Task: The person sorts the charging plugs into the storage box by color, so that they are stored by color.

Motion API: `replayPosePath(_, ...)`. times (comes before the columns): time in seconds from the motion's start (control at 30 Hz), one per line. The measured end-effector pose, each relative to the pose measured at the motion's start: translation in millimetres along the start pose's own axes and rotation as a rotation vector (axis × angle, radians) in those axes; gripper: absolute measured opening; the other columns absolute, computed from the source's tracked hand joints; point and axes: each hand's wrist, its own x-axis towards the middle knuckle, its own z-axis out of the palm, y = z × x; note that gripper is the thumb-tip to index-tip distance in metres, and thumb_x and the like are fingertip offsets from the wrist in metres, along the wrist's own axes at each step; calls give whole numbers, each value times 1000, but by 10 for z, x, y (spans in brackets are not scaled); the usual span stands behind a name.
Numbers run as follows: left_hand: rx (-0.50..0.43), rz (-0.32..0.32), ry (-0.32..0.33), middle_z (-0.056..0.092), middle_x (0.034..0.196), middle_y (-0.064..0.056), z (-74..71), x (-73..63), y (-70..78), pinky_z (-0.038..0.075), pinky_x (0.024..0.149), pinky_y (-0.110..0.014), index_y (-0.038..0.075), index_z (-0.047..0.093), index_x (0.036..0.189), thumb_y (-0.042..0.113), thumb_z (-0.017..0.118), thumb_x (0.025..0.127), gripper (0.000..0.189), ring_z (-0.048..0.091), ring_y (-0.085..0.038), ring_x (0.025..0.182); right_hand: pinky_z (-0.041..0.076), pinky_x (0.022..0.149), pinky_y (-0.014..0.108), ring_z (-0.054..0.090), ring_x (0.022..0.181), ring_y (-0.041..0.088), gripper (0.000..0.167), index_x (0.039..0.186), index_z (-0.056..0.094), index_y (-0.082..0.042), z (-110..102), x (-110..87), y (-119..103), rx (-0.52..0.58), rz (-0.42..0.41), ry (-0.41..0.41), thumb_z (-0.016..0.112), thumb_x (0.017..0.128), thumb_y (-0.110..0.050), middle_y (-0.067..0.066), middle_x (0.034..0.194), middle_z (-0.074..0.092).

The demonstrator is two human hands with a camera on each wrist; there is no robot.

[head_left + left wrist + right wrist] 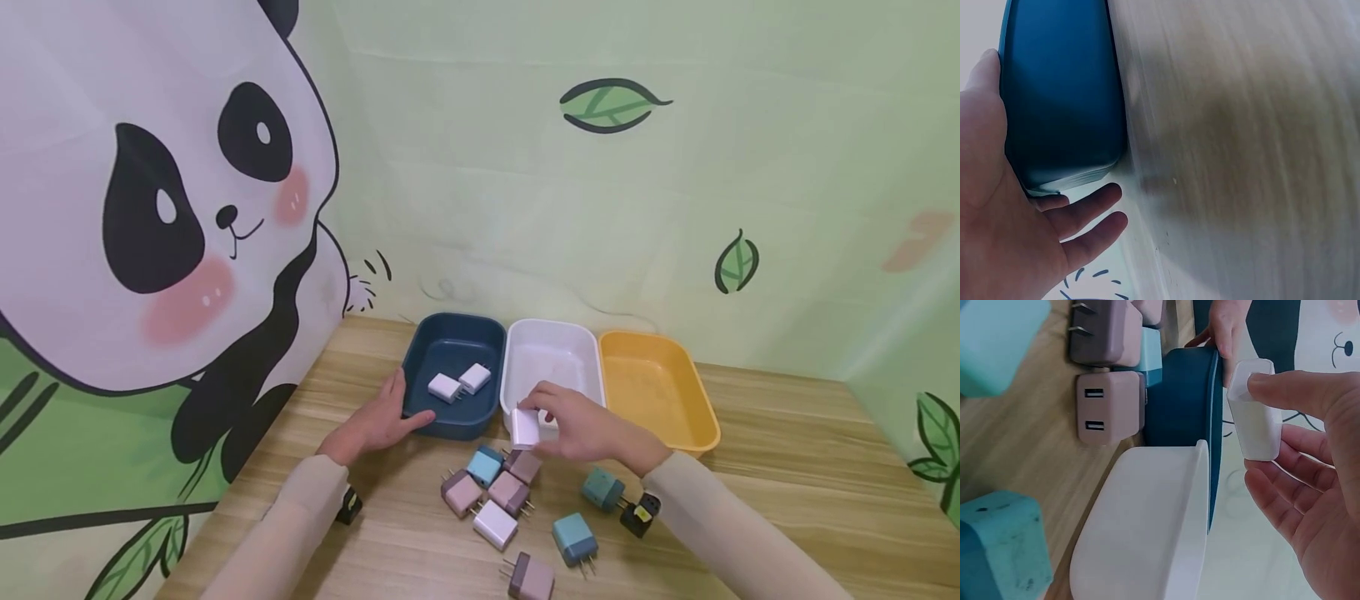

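Note:
In the head view my right hand (576, 423) pinches a white charger (524, 427) above the front of the white bin (553, 352). The right wrist view shows the thumb on one face of that charger and the fingers on the other. My left hand (377, 419) rests at the near left corner of the dark blue bin (456, 429), thumb along its front and fingers by its left side. In the left wrist view those fingers are spread and loosely extended. Two white chargers (446, 387) lie inside the dark blue bin.
To the right of the white bin stands a yellow bin (660, 387). On the wooden table (405, 533) in front lie several chargers: pink ones (531, 577), a light blue one (485, 466), a white one (495, 525) and teal ones (574, 537). A printed cloth backdrop rises behind the bins.

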Motion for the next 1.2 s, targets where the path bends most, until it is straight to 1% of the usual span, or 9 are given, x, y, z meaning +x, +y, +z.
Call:
replayPosePath(0.13, -4, -5, -5, 0, 154, -25, -4, -3, -4, 21, 109, -52, -5, -5, 148, 56, 53, 90, 102, 15, -39, 139, 51, 82, 34, 53, 97, 16, 46, 117, 59, -9, -13, 65, 4, 15, 32, -11, 77, 77, -20, 0, 114, 56)
replayPosePath(0.27, -9, -3, -6, -1, 154, -24, 1, 1, -8, 21, 109, -52, -5, -5, 148, 57, 53, 89, 103, 14, -39, 139, 50, 83, 30, 52, 98, 13, 44, 118, 59, -11, -21, 114, -4, 1, 65, -17, 75, 78, -21, -3, 115, 55)
replayPosePath(0.47, -8, 9, 3, 0, 154, -25, 14, 15, -36, 21, 109, -52, -5, -5, 148, 58, 53, 89, 104, 13, -39, 139, 50, 80, 28, 53, 97, 14, 44, 118, 61, -9, -29, 191, -14, -25, 45, 0, 76, 77, -21, -1, 113, 56)
replayPosePath(0.67, -7, 1, 7, 1, 154, -25, 12, 15, -21, 23, 108, -53, -4, -5, 148, 60, 52, 88, 105, 16, -40, 139, 50, 77, 26, 54, 93, 16, 44, 117, 61, -6, -32, 278, -14, -53, 15, 12, 75, 77, -18, 3, 112, 56)
replayPosePath(0.73, -6, 1, 5, 1, 154, -25, 12, 13, -21, 23, 108, -53, -4, -5, 148, 59, 53, 89, 104, 16, -40, 139, 50, 77, 25, 54, 93, 16, 43, 116, 61, -6, -27, 313, -16, -57, 22, 10, 75, 77, -18, 3, 112, 57)
replayPosePath(0.93, -1, 13, 5, 1, 154, -26, -8, 6, -19, 21, 109, -52, -6, -5, 147, 57, 52, 89, 103, 15, -39, 139, 50, 78, 23, 53, 96, 15, 45, 119, 61, -8, -18, 415, -24, -42, 82, -11, 77, 77, -19, 2, 114, 57)
replayPosePath(1.1, 0, 7, 5, 1, 154, -25, 0, 14, -26, 23, 109, -51, -4, -6, 148, 64, 51, 87, 107, 16, -38, 139, 50, 76, 23, 55, 95, 19, 45, 118, 61, -4, 11, 502, 13, -49, 44, 2, 77, 77, -17, 7, 113, 57)
replayPosePath(1.2, -3, 7, 5, 1, 154, -25, 10, 15, -30, 23, 108, -52, -3, -5, 148, 66, 50, 86, 109, 17, -39, 139, 51, 77, 24, 55, 96, 20, 46, 119, 61, -2, 27, 545, 39, -42, 42, 8, 77, 78, -15, 9, 114, 56)
